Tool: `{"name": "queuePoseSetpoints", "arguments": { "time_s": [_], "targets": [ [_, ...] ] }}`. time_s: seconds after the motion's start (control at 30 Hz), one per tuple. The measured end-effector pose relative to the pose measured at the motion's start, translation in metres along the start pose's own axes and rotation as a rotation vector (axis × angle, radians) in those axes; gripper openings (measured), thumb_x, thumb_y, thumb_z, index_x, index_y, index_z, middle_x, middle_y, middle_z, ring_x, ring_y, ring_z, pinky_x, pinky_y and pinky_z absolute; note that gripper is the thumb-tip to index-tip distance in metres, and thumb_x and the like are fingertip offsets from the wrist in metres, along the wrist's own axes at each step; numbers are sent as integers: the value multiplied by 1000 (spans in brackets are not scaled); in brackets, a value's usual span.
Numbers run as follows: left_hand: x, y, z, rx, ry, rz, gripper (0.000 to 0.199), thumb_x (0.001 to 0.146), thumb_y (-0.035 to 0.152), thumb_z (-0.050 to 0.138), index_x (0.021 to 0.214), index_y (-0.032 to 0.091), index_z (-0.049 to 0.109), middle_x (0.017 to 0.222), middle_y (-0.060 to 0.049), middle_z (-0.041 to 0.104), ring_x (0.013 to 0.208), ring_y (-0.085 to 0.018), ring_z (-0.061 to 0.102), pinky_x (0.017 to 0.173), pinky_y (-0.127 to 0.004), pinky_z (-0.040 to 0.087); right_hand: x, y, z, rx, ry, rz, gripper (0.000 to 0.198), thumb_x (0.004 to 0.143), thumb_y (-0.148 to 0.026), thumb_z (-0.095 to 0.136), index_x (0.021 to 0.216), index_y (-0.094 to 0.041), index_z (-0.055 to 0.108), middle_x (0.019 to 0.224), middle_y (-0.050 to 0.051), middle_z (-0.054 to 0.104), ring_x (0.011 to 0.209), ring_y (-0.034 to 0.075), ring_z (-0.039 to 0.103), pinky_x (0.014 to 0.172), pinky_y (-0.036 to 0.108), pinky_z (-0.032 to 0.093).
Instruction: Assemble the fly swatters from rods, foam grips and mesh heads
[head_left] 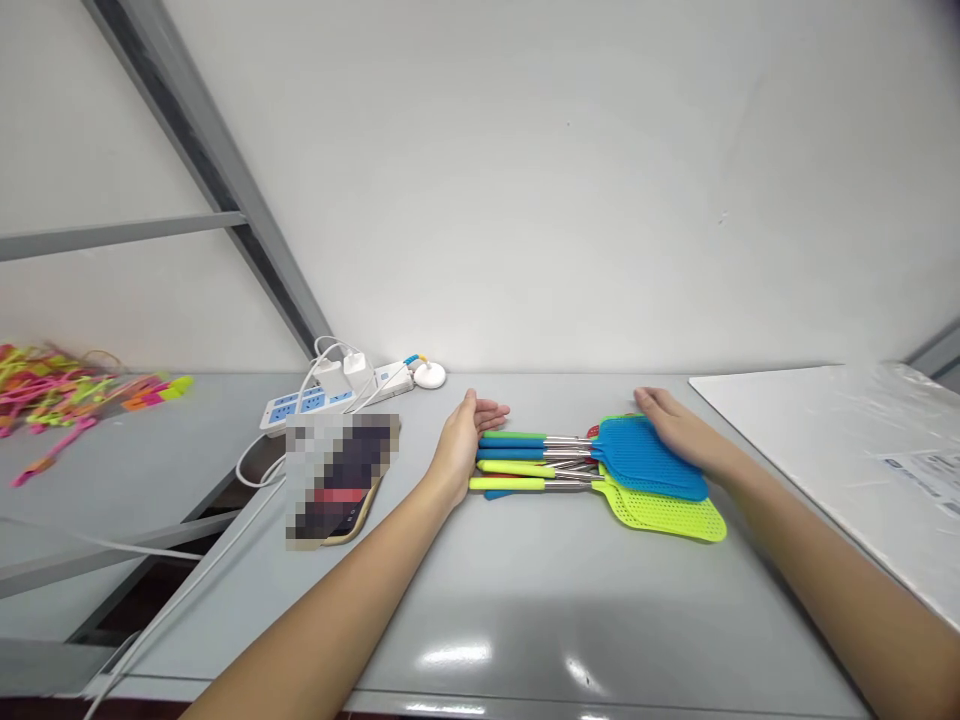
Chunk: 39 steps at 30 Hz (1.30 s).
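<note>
Several fly swatters with telescopic metal shafts lie bunched together, handles to the left and heads to the right. A blue swatter head point(651, 460) is on top, and a yellow-green swatter head point(679, 517) shows below it. Bits of red and green show behind the blue one. My left hand point(459, 445) stands on edge at the ends of the handles point(514, 453), palm towards them and fingers stretched out. On the other side, my right hand point(681, 432) rests against the blue head, its fingers extended and partly hidden behind the bunch.
Left of the swatters lie a phone point(349, 480), a white power strip point(300, 408) with plugs and cables, and a round white device point(430, 375). Colourful small items point(64, 395) are heaped at far left. A plastic-wrapped white board point(840, 440) lies at right. A metal frame point(217, 150) rises at left.
</note>
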<state>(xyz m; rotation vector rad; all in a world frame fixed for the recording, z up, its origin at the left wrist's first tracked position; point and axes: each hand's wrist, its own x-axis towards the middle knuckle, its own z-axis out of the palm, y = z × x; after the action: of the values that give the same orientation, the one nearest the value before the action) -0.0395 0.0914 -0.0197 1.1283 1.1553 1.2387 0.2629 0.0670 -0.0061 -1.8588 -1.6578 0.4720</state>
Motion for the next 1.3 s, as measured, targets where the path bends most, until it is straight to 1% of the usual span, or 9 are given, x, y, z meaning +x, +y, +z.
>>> {"name": "queuePoseSetpoints", "arguments": {
  "time_s": [0.2,0.33,0.47,0.57,0.73,0.93,1.03,1.13,1.3],
  "targets": [
    [-13,12,3,294,-147,119,53,91,64,34,93,19,62,112,-10,69,108,-26,61,100,-45,43,2,-4,11,53,-34,1,48,90,-58,41,113,-22,62,117,8,69,103,25,66,85,36,52],
    [-30,23,6,565,-301,289,46,77,63,63,101,24,66,116,-6,65,120,-30,50,115,-53,19,2,-6,3,3,46,-62,42,89,-54,45,111,-22,62,122,9,65,110,29,60,95,44,44],
    [-46,25,14,1113,-502,641,85,67,77,62,134,27,48,137,-10,51,129,-34,41,115,-62,0,-16,-26,-2,-114,45,-327,45,87,-56,49,117,-24,59,128,8,61,118,28,55,109,50,29],
    [-49,19,20,1312,-507,723,92,70,80,55,142,25,38,132,-14,53,122,-35,47,112,-62,14,-37,-43,4,-267,-123,-614,61,82,-60,56,130,-23,51,132,10,57,122,30,51,114,57,14],
    [-43,13,26,1434,-475,697,63,85,68,49,126,21,50,111,-13,59,104,-32,52,86,-43,43,-55,-55,24,-424,-208,-718,53,81,-35,54,132,-21,48,120,12,62,116,31,52,112,61,18],
    [-33,5,26,1504,-384,663,48,88,61,50,108,18,56,106,-14,59,101,-31,52,80,-41,42,-37,-66,47,-618,-113,-735,20,81,-18,46,96,-19,60,98,12,65,105,30,56,108,61,24],
    [-24,5,16,1512,-344,651,45,89,58,50,109,17,55,109,-14,58,103,-32,51,84,-44,41,-33,-75,60,-671,-32,-768,32,86,-15,41,113,-14,58,118,18,63,120,34,50,109,65,19],
    [-11,10,-2,1510,-358,645,43,91,56,48,111,19,55,111,-13,59,104,-31,51,83,-41,41,-50,-86,73,-613,37,-860,53,91,-28,44,141,-10,40,149,21,39,139,38,29,111,69,7],
    [21,19,-25,1500,-423,656,36,89,52,54,108,21,57,112,-10,60,106,-28,49,86,-39,40,-95,-95,83,-358,-206,-1063,56,96,-40,40,147,-16,35,153,15,36,141,31,31,116,60,13]
  ]
}}
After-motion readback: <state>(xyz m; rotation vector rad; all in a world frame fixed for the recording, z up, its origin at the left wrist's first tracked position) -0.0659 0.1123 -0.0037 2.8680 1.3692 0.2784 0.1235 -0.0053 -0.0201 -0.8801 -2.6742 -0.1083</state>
